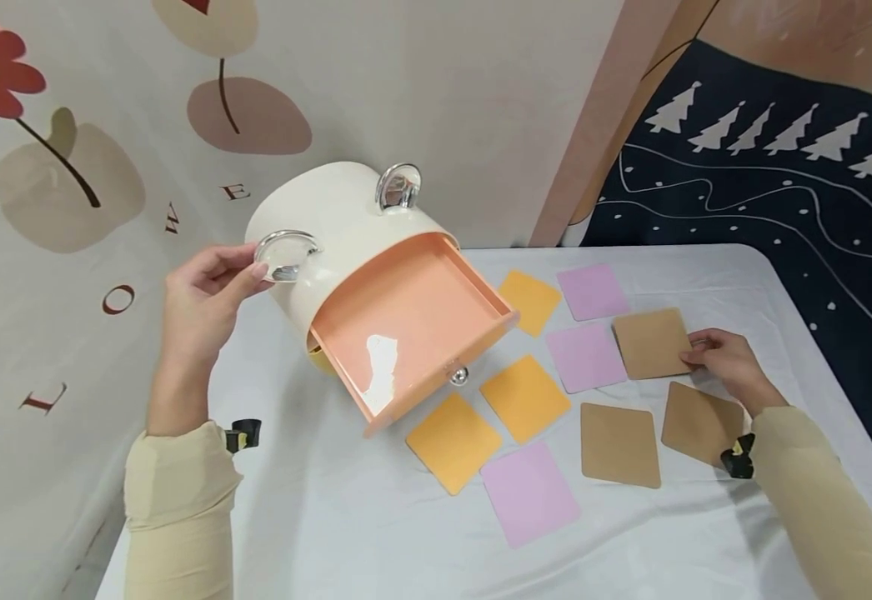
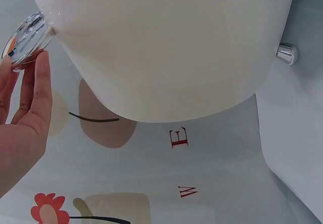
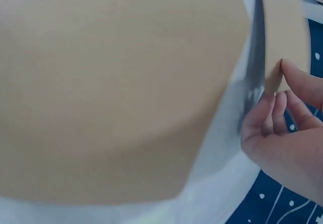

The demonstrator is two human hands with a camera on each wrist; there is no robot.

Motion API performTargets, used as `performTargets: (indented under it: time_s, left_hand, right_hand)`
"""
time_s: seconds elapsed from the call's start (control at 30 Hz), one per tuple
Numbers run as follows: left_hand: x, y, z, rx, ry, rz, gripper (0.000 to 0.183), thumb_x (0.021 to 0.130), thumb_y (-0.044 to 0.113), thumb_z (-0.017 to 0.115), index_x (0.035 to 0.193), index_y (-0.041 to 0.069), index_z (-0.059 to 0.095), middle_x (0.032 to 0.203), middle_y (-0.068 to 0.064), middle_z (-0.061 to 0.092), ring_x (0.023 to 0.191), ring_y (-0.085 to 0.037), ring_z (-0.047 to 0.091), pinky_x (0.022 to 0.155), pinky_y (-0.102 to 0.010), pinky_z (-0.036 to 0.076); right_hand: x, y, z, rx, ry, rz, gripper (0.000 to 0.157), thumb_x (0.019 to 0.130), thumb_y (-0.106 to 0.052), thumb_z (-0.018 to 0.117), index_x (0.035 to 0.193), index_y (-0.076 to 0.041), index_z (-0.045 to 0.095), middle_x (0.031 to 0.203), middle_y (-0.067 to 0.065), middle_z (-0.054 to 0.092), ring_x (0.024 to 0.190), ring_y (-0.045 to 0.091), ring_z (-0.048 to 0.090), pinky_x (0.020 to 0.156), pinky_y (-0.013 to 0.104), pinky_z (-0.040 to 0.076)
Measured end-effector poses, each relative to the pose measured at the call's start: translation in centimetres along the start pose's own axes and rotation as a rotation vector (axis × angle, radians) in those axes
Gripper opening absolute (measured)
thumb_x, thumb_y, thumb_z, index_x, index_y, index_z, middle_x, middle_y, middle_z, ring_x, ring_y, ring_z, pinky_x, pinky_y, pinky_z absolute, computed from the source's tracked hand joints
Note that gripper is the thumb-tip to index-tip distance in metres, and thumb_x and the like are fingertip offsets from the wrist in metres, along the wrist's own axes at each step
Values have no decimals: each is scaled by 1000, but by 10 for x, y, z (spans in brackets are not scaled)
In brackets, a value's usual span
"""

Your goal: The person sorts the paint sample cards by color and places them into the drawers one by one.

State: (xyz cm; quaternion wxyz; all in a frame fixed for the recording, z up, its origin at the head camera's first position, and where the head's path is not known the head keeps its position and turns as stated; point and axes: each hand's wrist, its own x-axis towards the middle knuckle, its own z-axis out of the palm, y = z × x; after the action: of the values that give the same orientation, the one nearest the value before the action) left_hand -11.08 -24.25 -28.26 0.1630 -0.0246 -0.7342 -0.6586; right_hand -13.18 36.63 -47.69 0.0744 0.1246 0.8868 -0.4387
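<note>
My left hand (image 1: pixel 207 304) pinches a shiny silver loop (image 1: pixel 286 242) on a cream rounded box (image 1: pixel 331 200). The box is tilted, its peach drawer (image 1: pixel 421 317) pulled out toward me. A white patch shows on the drawer's floor; I cannot tell what it is. In the left wrist view, the left fingers (image 2: pixel 38 90) grip the same loop at the box's side. Over on the right, my right hand (image 1: pixel 729 362) holds a brown square card (image 1: pixel 652 342) by its edge between thumb and fingers. The right wrist view shows that pinch on the card (image 3: pixel 287 32) closely.
Two more brown cards (image 1: pixel 620 445) lie near the right hand. Orange cards (image 1: pixel 453 443) and purple cards (image 1: pixel 530 493) spread over the white-covered table (image 1: pixel 316 533) beside the drawer. A patterned wall cloth (image 1: pixel 466 108) stands close behind the box.
</note>
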Motion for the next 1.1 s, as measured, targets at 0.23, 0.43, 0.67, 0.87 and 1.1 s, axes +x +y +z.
performTargets:
  time_s: [0.23,0.43,0.67,0.87,1.1]
  left_hand:
    - [0,-2,0,-27,-13,7,17,79,-5,66,96,0,67,91,-6,62,73,-12,62,69,-19,56]
    - [0,-2,-1,-15,-11,-1,18,79,-4,66,97,-1,66,92,-6,62,74,-12,62,69,-19,56]
    - [0,-2,-1,-32,-21,7,19,79,-5,66,98,-2,66,92,-7,62,75,-13,62,69,-20,56]
    - [1,-1,0,-43,-27,11,19,79,-5,66,98,-1,66,92,-7,62,75,-13,62,70,-20,56]
    - [1,-2,-1,-61,-34,27,18,79,-6,65,97,-2,66,91,-7,62,74,-12,62,69,-21,56]
  right_hand:
    - [29,21,-29,332,-44,-85,18,83,-9,67,100,-12,62,79,-9,62,69,2,59,57,17,54]
    - [0,-87,-49,371,-18,-113,15,87,-8,62,101,-12,61,80,-9,62,73,2,60,62,16,55]
    - [-22,-188,-40,590,-89,-197,13,79,-1,68,89,-10,66,82,0,65,71,10,62,61,18,56]
    - [-29,-243,-9,701,-249,-318,14,78,9,66,88,-1,67,79,9,65,67,17,64,59,21,57]
    - [-38,-279,35,548,-360,-370,15,80,8,63,95,3,64,75,7,62,61,17,60,57,22,56]
